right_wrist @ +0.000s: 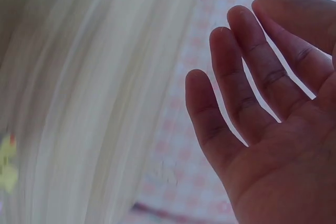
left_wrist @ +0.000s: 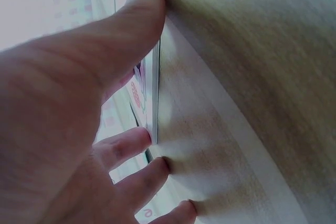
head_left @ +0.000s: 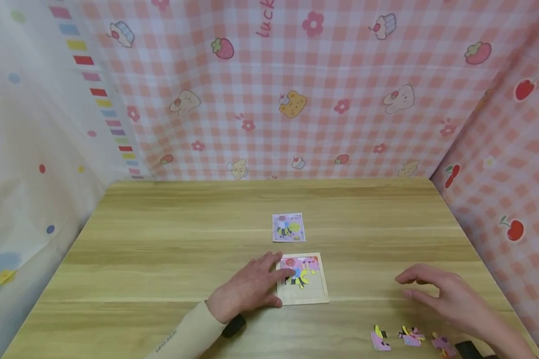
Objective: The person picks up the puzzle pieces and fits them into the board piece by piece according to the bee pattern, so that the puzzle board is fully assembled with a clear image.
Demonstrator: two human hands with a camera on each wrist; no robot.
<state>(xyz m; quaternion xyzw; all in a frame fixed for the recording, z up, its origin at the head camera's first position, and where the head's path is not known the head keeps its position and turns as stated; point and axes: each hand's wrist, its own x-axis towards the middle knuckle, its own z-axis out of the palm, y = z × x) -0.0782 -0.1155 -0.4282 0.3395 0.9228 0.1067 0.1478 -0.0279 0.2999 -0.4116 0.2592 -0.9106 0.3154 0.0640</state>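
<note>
A square wooden puzzle tray (head_left: pixel 302 300) lies flat on the table, its upper part filled with bee-picture pieces (head_left: pixel 302 269) and its lower part bare wood. My left hand (head_left: pixel 253 284) rests spread along the tray's left side. Its thumb touches the near left corner, the index finger reaches over the pieces, and other fingertips meet the far left corner and the tabletop. Off to the right, my right hand (head_left: pixel 451 296) hovers with loosely bent fingers, holding nothing. Near it lie a yellow-and-pink piece (head_left: pixel 380 340), a second piece (head_left: pixel 411 336) and a purple piece (head_left: pixel 442 344).
A small square bee picture card (head_left: pixel 289 228) lies just behind the tray. The wood-grain table (head_left: pixel 161 239) ends at a pink checked curtain (head_left: pixel 269 75) at the back, with more cloth hanging at both sides. Dark wrist straps (head_left: pixel 234 326) show at both wrists.
</note>
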